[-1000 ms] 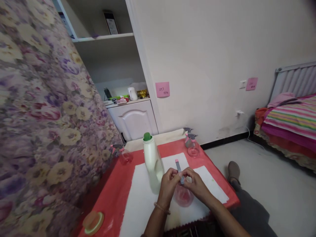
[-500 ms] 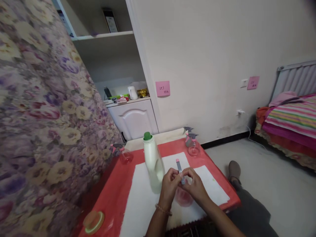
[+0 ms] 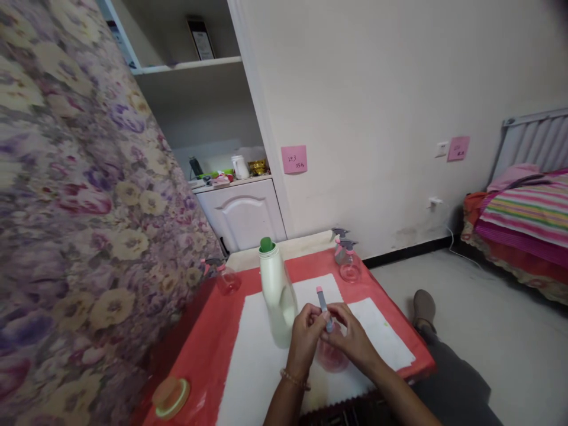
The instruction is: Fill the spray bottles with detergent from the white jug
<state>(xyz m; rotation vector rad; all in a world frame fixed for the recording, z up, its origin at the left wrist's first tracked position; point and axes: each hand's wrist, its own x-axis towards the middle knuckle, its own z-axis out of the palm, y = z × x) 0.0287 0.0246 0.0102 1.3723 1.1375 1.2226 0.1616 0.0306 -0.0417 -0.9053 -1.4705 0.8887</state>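
A grey spray head with a pink nozzle (image 3: 322,299) is pinched between the fingertips of my left hand (image 3: 304,334) and my right hand (image 3: 350,334). Both hands are closed around its lower part. Directly beneath stands a clear round spray bottle (image 3: 332,361), partly covered by my fingers; the joint between head and bottle is hidden. Close beside my left hand, a tall pale green jug with a handle (image 3: 271,284) stands upright, something green (image 3: 266,244) at its mouth. White paper (image 3: 252,355) lies under the jug and bottle.
A red cloth (image 3: 204,355) covers the table. Clear spray bottles with grey heads stand at the back left (image 3: 228,279) and back right (image 3: 350,271). A round orange and green lidded thing (image 3: 171,397) sits at the front left. A floral curtain (image 3: 110,236) hangs along the left.
The view has shifted very slightly. Both hands keep the same hold on the spray head, with no clear movement of the bottle or jug.
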